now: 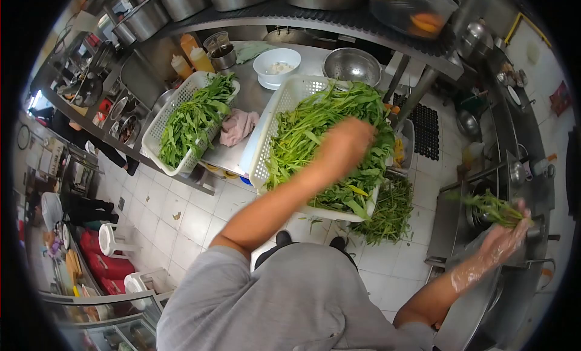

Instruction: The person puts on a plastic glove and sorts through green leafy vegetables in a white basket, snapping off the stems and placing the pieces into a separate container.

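My left hand [348, 144], smeared by motion, is over a large white perforated basket [260, 169] heaped with long-stemmed water spinach [302, 133]. Its fingers are hidden from above, so I cannot tell whether they hold any stems. Far out to the right, my right hand [507, 229] wears a clear plastic glove and is closed round the stems of a small bunch of water spinach [489, 207]. The leafy end of that bunch points left. More greens [387, 213] lie in a low pile beneath the basket's right front corner.
A smaller white basket [172, 164] of greens stands left on the steel table, beside a pink cloth [239, 127]. Behind are a white bowl [276, 63], a metal bowl [352, 66] and squeeze bottles [201, 59]. A pot shelf [266, 17] overhangs the table. Another person [75, 209] is far left.
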Tool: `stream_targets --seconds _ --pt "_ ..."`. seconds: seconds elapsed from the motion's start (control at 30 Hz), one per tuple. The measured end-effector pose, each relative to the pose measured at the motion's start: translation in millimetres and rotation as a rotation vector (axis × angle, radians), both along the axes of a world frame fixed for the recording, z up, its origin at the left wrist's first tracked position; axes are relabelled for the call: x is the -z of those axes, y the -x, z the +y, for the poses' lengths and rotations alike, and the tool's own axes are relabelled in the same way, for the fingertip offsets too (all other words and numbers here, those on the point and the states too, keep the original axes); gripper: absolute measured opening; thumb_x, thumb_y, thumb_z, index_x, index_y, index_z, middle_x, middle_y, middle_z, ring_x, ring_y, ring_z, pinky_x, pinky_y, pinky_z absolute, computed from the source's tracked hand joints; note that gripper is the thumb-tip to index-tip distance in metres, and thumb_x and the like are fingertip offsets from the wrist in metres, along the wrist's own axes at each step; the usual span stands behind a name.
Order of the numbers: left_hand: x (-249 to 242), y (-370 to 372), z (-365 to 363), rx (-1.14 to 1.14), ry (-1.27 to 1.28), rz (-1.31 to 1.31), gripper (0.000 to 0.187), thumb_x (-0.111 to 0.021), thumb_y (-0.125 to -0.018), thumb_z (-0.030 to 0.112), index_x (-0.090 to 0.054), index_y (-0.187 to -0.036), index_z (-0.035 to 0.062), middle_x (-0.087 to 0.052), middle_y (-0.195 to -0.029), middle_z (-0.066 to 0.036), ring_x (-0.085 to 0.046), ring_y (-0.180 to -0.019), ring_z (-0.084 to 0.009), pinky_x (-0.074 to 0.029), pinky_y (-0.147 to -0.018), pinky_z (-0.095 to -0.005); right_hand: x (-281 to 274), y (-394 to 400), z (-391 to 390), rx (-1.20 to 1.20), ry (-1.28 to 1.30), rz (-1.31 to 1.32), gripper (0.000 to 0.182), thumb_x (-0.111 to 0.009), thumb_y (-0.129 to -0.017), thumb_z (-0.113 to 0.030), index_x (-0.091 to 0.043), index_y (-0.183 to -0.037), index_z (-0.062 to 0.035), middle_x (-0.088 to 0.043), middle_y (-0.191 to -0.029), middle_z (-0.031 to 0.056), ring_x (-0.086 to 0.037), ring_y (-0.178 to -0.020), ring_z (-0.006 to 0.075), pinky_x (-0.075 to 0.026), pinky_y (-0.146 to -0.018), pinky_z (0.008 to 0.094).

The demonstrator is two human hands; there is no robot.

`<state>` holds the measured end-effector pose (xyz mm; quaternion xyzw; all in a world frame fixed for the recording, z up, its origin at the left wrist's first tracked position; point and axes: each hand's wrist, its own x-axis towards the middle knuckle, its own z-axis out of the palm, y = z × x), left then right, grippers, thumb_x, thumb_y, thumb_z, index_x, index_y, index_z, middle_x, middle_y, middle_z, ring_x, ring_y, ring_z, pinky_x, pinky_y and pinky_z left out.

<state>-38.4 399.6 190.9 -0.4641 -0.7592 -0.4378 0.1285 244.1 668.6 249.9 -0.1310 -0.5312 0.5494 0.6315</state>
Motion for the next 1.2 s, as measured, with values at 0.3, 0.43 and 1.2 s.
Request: stream_targets --seconds 0.3,0.43,1.2 --pt "107.8 142.6 -72.0 -0.292 0.714 0.012 0.027 -0.058 -0.085 0.023 -0.061 -0.102 0.0019 -0.061 -0.091 -0.024 -0.059 -0.088 -0.0414 -0.046 -0.084 -0.0471 48.1 -24.0 -26.1 -0.294 0.334 0.009 0.021 -0.054 -0.095 -0.026 -0.053 -0.103 -0.0065 -0.047 -0.082 0.0039 -0.049 -0.088 0.0189 -0.04 -0.086 0.0343" --pt "55.3 110.9 -72.0 -0.296 0.37 -0.058 0.023 -0.048 -0.09 0.016 -0.056 -0.105 0.0005 -0.062 -0.083 -0.019 -0.061 -0.087 -0.0348 -0.047 -0.077 -0.0463 45.0 -17.6 -28.2 -0.39 0.351 -0.023 0.021 -0.053 -0.096 -0.025 -0.053 -0.104 -0.0057 -0.048 -0.081 0.0033 -0.048 -0.086 0.0171 -0.04 -0.084 0.0349" --pt "-0.8 -29.7 -48.8 -0.063 -0.006 -0.256 0.006 -0.063 -0.079 0.003 -0.061 -0.083 -0.0017 -0.057 -0.076 -0.014 -0.056 -0.065 -0.0283 -0.044 -0.06 -0.0344 -5.7 137.6 -147.7 -0.252 -0.961 -0.714 0.02 -0.065 -0.076 -0.006 -0.068 -0.096 -0.0068 -0.063 -0.097 0.0067 -0.064 -0.084 0.0218 -0.053 -0.07 0.0317"
